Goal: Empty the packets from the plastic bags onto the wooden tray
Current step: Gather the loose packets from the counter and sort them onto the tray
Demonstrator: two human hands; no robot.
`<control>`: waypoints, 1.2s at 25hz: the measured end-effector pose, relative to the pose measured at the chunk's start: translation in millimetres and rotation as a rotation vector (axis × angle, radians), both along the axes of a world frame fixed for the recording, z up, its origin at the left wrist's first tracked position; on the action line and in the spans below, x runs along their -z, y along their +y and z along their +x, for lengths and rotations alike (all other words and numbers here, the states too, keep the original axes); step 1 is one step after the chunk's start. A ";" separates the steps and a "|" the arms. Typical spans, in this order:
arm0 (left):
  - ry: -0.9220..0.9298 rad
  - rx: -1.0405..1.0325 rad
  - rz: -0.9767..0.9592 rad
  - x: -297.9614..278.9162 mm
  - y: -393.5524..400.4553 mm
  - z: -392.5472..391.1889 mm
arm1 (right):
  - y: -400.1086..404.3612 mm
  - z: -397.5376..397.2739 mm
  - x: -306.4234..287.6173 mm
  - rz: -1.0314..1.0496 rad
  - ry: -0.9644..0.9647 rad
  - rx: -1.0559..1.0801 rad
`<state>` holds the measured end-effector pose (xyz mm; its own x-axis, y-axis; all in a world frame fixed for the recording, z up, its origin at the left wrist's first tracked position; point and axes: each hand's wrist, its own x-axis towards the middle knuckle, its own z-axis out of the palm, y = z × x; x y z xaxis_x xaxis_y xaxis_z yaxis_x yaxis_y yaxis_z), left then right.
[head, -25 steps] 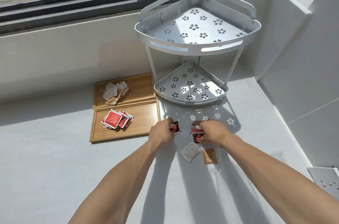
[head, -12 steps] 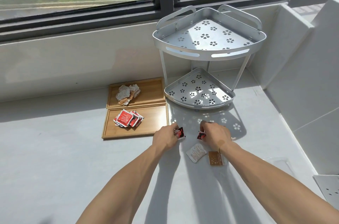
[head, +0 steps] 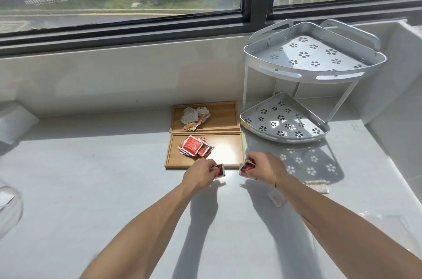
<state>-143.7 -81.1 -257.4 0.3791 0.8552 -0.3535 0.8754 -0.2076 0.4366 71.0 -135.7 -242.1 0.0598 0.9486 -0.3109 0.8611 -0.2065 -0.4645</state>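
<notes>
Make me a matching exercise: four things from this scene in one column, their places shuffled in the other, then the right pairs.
1. red packet pile
2. pale packet pile
3. white packet
4. metal rack

a. counter, by the right forearm
b. far wooden tray
c. right of both trays
d. near wooden tray

Pairs: 1-d, 2-b, 3-a, 4-c

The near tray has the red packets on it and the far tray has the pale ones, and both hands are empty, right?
Not quite. In the head view the left hand and right hand each pinch red packets. The trays are as you said.
</notes>
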 end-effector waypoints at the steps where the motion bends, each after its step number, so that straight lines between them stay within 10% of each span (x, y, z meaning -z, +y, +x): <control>1: -0.004 -0.010 0.011 0.0 7.6 -10.4 | 8.5 -9.5 -0.2 -0.003 -0.023 0.007; 30: -0.044 -0.035 0.287 12.9 58.7 -86.4 | 73.7 -103.4 25.4 -0.049 -0.348 0.045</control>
<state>-230.0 -22.3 -270.3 0.3574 0.9306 -0.0790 0.8656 -0.2983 0.4021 -32.4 -62.0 -267.5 0.2116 0.9271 -0.3094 0.9556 -0.2627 -0.1335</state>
